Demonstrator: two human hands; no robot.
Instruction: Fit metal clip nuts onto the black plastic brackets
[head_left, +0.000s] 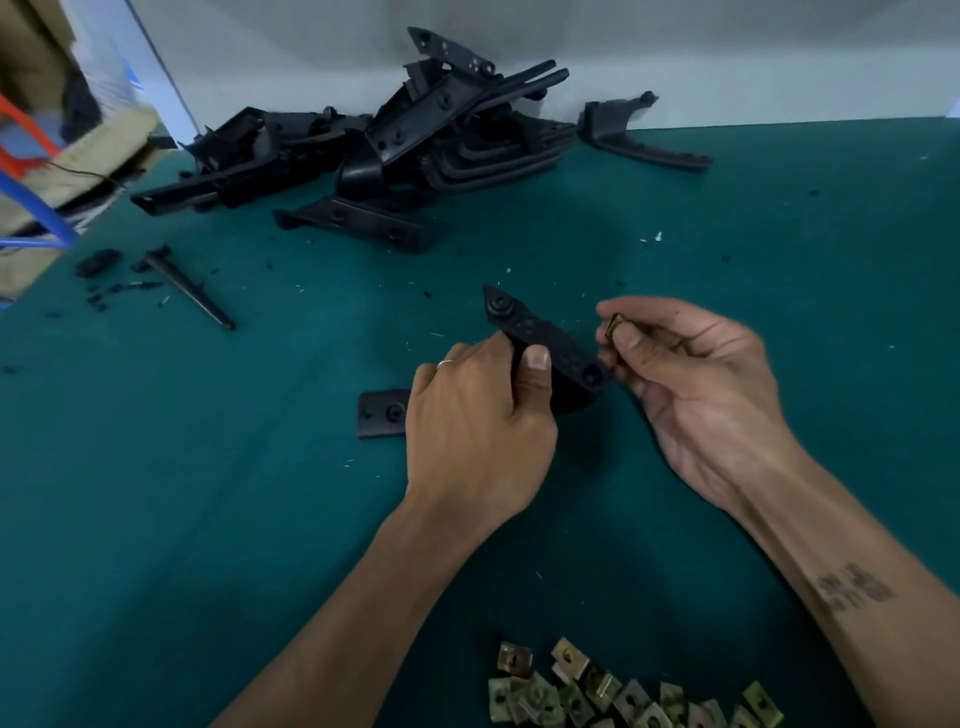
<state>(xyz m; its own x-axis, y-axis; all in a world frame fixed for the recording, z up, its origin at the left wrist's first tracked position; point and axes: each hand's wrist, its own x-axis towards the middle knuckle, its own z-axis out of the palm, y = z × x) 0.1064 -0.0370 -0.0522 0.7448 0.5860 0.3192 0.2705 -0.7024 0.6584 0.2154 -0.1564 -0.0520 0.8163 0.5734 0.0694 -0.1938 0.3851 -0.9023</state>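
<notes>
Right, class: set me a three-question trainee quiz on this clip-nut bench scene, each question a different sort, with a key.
1. True or false: the left hand grips the black bracket.
2. What does the right hand pinch? A) clip nut B) screw C) pen
3. Fill in: the spare clip nuts lie at the ____ edge of the green table, opposite the bracket pile.

Key: 1 true; 2 A, the clip nut; 3 near.
</notes>
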